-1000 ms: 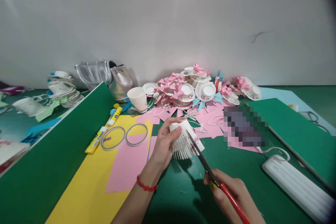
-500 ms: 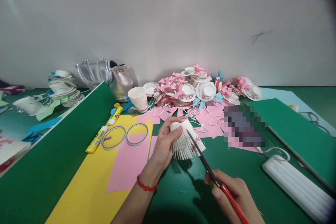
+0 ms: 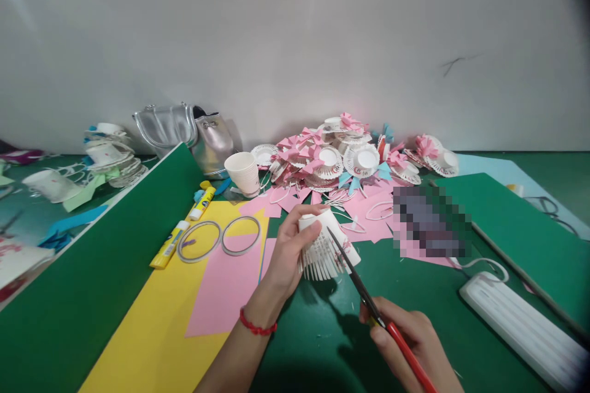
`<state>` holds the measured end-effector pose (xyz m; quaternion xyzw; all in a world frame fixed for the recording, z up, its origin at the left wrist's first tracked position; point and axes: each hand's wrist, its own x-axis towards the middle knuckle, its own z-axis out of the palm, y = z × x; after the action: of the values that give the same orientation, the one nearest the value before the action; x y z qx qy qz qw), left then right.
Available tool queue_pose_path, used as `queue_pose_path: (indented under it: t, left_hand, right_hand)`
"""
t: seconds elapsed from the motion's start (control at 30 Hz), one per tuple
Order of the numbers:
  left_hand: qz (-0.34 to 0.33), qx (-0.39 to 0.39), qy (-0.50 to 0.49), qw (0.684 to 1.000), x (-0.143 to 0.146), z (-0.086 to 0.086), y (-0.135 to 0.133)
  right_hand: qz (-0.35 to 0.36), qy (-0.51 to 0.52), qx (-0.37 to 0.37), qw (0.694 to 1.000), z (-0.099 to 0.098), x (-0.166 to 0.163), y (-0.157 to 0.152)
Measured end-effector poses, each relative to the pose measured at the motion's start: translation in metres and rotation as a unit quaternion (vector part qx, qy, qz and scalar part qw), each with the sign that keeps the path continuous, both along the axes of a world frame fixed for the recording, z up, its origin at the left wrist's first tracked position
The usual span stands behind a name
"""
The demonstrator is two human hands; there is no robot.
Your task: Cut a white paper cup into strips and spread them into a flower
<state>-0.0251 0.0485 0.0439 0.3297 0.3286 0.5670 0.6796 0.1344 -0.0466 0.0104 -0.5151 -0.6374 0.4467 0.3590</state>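
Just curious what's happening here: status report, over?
Left hand grips fringed paper cup, fringe downward. Right hand holds red scissors, blades at the cup's wall. Tape rings lie left, apart.

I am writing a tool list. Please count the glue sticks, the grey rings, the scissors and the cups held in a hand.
Glue sticks: 2
Grey rings: 2
Scissors, in the right hand: 1
Fringed cup, in the left hand: 1
Total: 6
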Motion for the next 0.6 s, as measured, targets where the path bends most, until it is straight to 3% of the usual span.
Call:
queue_pose_path:
  t: [0.23, 0.4, 0.6]
  left_hand:
    - [0.008, -0.002, 0.017, 1.0, 0.001, 0.0, 0.0]
    - [0.051, -0.025, 0.042, 0.998, 0.001, -0.001, 0.002]
    - [0.087, -0.03, 0.037, 0.995, -0.008, 0.009, 0.006]
  right_hand:
    - [0.011, -0.021, 0.002, 1.0, -0.003, 0.002, 0.0]
    - [0.038, 0.003, -0.027, 0.999, -0.008, 0.005, 0.003]
    - [0.059, 0.034, -0.056, 0.996, -0.017, 0.005, 0.005]
